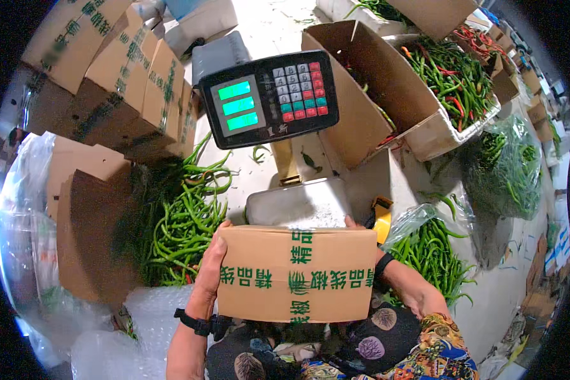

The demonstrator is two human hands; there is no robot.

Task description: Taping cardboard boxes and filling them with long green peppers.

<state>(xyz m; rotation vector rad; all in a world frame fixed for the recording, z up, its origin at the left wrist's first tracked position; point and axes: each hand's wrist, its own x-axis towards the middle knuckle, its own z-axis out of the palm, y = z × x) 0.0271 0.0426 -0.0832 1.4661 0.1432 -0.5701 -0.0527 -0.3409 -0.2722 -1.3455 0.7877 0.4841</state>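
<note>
A taped cardboard box [256,251] with green printing is held between my two hands, above my lap. My left hand [214,251] grips its left side, the thumb near the top corner. At the right side is my right hand [376,244], mostly hidden behind the box, with a fingertip showing at the far edge. Just beyond the box lies the metal pan of a digital scale [297,202], and over it stands the scale's display and keypad [268,99], its screens lit green. Whether the box touches the pan cannot be told.
Green chili peppers [185,228] are heaped at left beside an open carton [92,237]. More peppers [427,254] lie in a plastic bag at right, near a yellow tape dispenser [383,221]. Stacked cartons [118,71], an open cardboard box [384,71] and a foam box [432,137] stand farther off.
</note>
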